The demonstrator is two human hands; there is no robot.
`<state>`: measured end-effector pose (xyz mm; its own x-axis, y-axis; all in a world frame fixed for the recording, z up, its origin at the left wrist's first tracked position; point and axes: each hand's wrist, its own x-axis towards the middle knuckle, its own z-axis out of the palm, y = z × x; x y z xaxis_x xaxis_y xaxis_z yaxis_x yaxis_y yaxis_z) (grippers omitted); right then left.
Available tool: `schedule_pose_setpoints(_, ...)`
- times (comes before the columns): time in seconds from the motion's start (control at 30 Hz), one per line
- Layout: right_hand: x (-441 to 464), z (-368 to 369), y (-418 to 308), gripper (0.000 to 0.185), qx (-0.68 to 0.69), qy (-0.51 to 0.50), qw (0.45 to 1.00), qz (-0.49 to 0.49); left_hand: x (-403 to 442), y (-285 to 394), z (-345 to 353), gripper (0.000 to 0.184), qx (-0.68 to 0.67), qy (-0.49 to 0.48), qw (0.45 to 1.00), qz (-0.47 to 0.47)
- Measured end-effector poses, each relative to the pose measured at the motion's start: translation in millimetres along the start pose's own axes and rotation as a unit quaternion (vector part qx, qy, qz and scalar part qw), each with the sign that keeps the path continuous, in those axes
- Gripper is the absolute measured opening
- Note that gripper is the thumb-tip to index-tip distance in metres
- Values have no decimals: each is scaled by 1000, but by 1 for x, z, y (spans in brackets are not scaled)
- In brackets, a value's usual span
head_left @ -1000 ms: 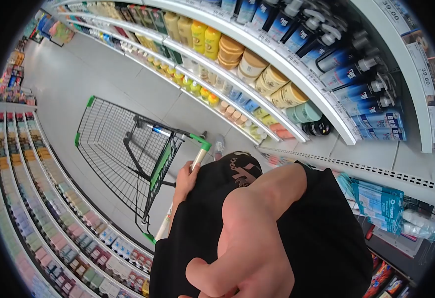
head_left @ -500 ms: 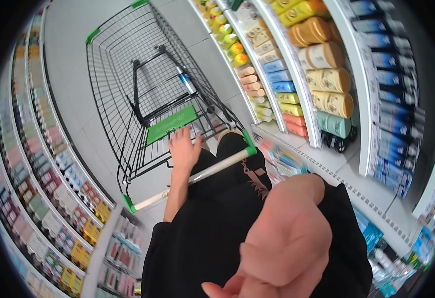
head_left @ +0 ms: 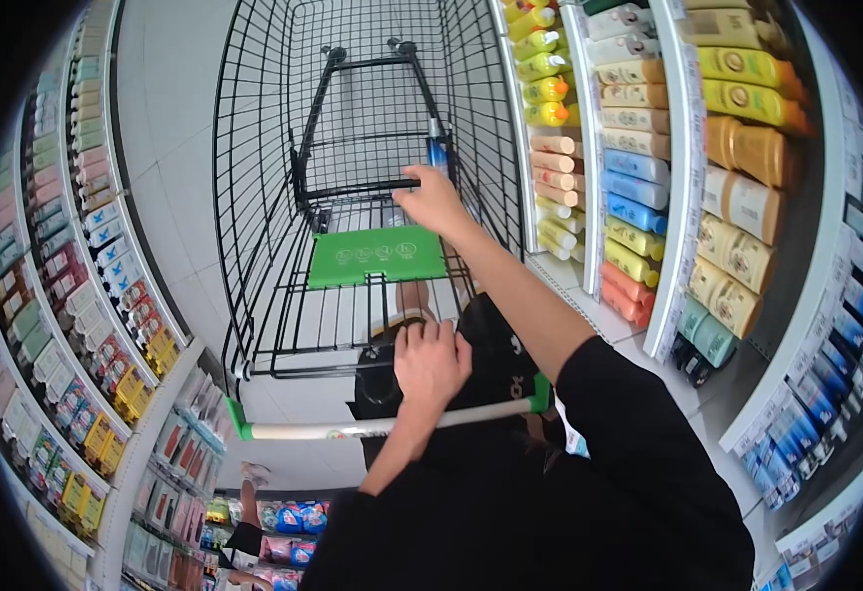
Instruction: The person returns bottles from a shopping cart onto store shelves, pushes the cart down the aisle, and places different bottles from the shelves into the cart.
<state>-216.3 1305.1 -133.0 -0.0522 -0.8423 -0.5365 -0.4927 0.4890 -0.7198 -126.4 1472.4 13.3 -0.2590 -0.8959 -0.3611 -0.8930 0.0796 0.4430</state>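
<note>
Ahead of my body is a black wire shopping cart [head_left: 230,197] with a green panel [head_left: 377,258] and a pale handle [head_left: 318,430]. My right hand [head_left: 431,200] reaches over the basket, thumb and forefinger apart, with nothing visible between them; its other fingers are partly hidden. Just beyond it, a blue-and-white bottle [head_left: 436,146] stands or leans along the basket's right side. My left hand [head_left: 431,364] is above the cart's near wire edge, in front of the handle, fingers extended and holding nothing visible.
Shelves of bottles and tubs [head_left: 737,197] rise close on the right. More shelves of small boxes [head_left: 87,305] run along the left, with hanging packs [head_left: 180,424] nearer. Part of another person [head_left: 246,537] shows at the lower left, beside bagged goods [head_left: 298,517].
The cart appears closer and straighter in view. My right hand has gone from low near my body to over the basket. My left hand has shifted from the handle to above the near wires.
</note>
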Motion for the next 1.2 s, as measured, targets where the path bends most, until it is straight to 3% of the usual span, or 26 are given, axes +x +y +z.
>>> schedule_pose_setpoints(0.03, 25, 23, 27, 41, 15, -20, 997, 69, 0, -1, 2, 17, -2, 9, 1000, -2)
schedule_pose_setpoints(0.07, 42, 31, 39, 41, 12, -24, 997, 68, 1, -1, 1, 19, -11, 4, 1000, -5)
schedule_pose_setpoints(0.13, 71, 41, 59, 52, -175, -12, 970, 167, 2, -4, 3, 20, -23, 11, 1000, -14)
schedule_pose_setpoints(0.27, 132, 48, 110, 65, -210, 34, 947, 242, 5, -6, 1, 19, -49, -16, 998, -35)
schedule_pose_setpoints(0.47, 162, 66, 139, 60, -223, 60, 942, 244, 1, -8, 5, 25, -54, -16, 998, -41)
schedule_pose_setpoints(0.6, 151, 78, 147, 55, -303, 13, 940, 159, 1, -8, 4, 28, -64, -22, 997, -47)
schedule_pose_setpoints(0.67, 148, 78, 139, 55, -355, -24, 932, 61, 3, -8, 4, 27, -60, -12, 997, -43)
schedule_pose_setpoints(0.8, 124, 57, 127, 49, -212, 13, 977, -23, 6, -4, 3, 18, -60, -5, 998, -35)
schedule_pose_setpoints(0.93, 79, 15, 65, 48, -52, 19, 998, 13, 9, 2, 1, 12, -50, 17, 998, -16)
schedule_pose_setpoints(1.0, 56, -7, 26, 40, 49, 36, 998, -26, 10, 5, 3, 12, -43, 48, 998, -8)
schedule_pose_setpoints(1.03, 43, -23, 7, 37, 34, 31, 998, -34, 13, 7, 3, 12, -39, 54, 998, -2)
schedule_pose_setpoints(1.13, 7, -62, -28, 36, 220, 21, 972, -83, 27, 11, 3, 18, -23, 63, 998, 9)
schedule_pose_setpoints(1.2, -26, -97, -50, 38, 245, 47, 958, -143, 44, 13, -2, 19, -23, 76, 997, 22)
